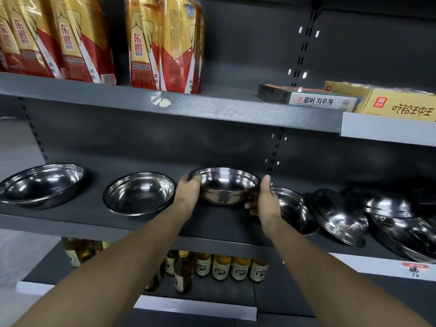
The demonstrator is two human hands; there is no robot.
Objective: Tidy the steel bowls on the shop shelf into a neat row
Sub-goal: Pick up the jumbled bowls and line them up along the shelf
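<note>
On the dark middle shelf, two steel bowls stand upright at the left: a wide bowl and a second bowl beside it. Both hands grip a third steel bowl at the shelf's middle, my left hand on its left rim and my right hand on its right side. The bowl is upright; whether it rests on the shelf is unclear. To the right, several bowls lie tilted and overlapping in a jumble.
The shelf above holds red and gold drink packs and flat boxes. Bottles stand on the shelf below. The upper shelf's front edge overhangs the bowls. A slotted upright runs behind the held bowl.
</note>
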